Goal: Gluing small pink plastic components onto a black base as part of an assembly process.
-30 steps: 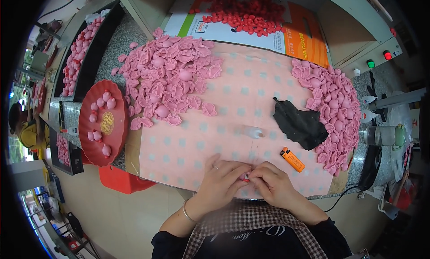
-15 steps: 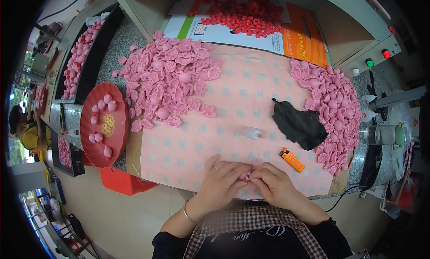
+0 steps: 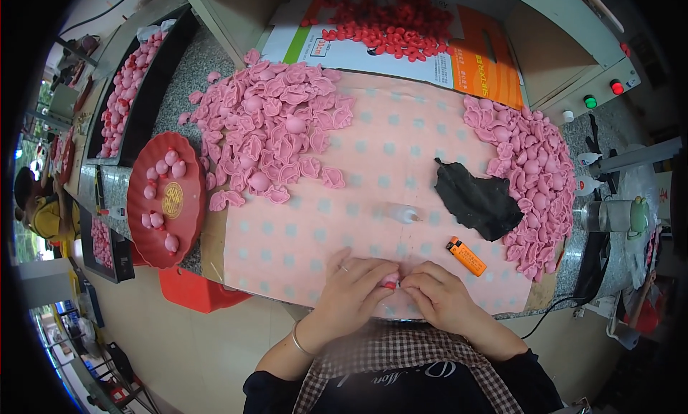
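Note:
My left hand (image 3: pixel 351 289) pinches a small pink rounded plastic piece with a red part (image 3: pixel 389 282) between thumb and fingers, close to the table's front edge. Just right of it, my right hand (image 3: pixel 437 292) has its thumb and fingertips pressed together; whether anything tiny is in them is hidden. Beyond the hands lies a small clear bottle with a narrow tip (image 3: pixel 403 213). An orange lighter (image 3: pixel 466 256) rests to the right, below a crumpled black cloth (image 3: pixel 479 199).
Loose pink shells (image 3: pixel 276 120) are heaped at the left, more pink pieces (image 3: pixel 537 177) at the right. A red scalloped plate (image 3: pixel 159 236) bears several pink balls. Red parts (image 3: pixel 401 41) lie under the shelf. A black tray (image 3: pixel 140 102) stands far left. Another person (image 3: pixel 46 210) sits beyond.
The right fingertips have drawn slightly away from the piece in my left hand. That piece has turned a little, showing more of its red part.

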Demonstrator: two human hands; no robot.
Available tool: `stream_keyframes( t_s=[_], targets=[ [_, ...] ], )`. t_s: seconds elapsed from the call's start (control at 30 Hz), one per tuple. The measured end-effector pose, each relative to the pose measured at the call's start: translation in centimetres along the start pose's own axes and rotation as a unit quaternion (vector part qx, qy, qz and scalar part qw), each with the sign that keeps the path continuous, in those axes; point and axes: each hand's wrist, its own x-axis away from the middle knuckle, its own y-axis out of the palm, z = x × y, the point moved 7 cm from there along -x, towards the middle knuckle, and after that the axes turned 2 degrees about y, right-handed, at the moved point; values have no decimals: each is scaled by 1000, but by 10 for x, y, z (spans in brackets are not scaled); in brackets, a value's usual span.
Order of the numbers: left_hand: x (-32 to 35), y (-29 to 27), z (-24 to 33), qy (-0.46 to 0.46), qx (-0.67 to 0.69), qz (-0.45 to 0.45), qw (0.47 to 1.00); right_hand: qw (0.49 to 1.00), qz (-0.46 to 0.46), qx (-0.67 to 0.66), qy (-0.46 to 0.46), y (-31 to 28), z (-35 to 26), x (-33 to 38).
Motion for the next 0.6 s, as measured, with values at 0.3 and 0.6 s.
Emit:
stream_keyframes(
  t_s=[0.3,0.6],
  targets=[
    [-5,-10,7,1,20,-4,1000,998,52,-8,-45,0,-16,-13],
    [1,-12,6,-5,0,-2,1000,996,-3,-50,70,-9,4,1]
  ],
)
